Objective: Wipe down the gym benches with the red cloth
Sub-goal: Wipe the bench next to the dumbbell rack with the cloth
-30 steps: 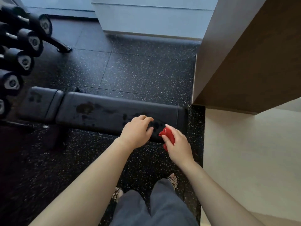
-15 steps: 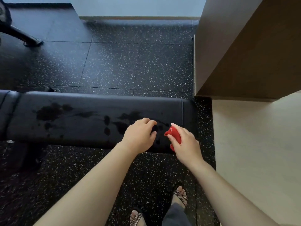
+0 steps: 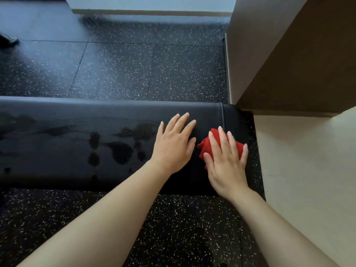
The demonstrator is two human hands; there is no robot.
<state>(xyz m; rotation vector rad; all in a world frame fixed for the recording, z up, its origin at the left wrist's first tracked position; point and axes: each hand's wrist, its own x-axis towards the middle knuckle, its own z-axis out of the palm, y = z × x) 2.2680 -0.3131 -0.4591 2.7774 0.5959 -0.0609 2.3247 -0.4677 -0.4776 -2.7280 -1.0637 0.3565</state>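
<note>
A black padded gym bench [image 3: 77, 116] runs across the view from the left edge to the right of centre, with several dark wet blotches on its top. My left hand [image 3: 174, 140] lies flat on the pad near the right end, fingers spread, holding nothing. Just to its right, my right hand [image 3: 225, 160] presses the bunched red cloth [image 3: 205, 146] flat against the bench's right end. Most of the cloth is hidden under my palm and fingers.
Black speckled rubber floor [image 3: 154, 70] lies in front of and behind the bench. A brown and beige wall corner [image 3: 289, 54] stands right beside the bench's right end, with pale flooring [image 3: 308, 170] below it. A dark equipment foot [image 3: 7, 38] shows at far left.
Both hands have come down flat onto the bench pad, fingers spreading, and the cloth went from pinched in my right fingers to pressed under the palm. The view moved closer and rightward.
</note>
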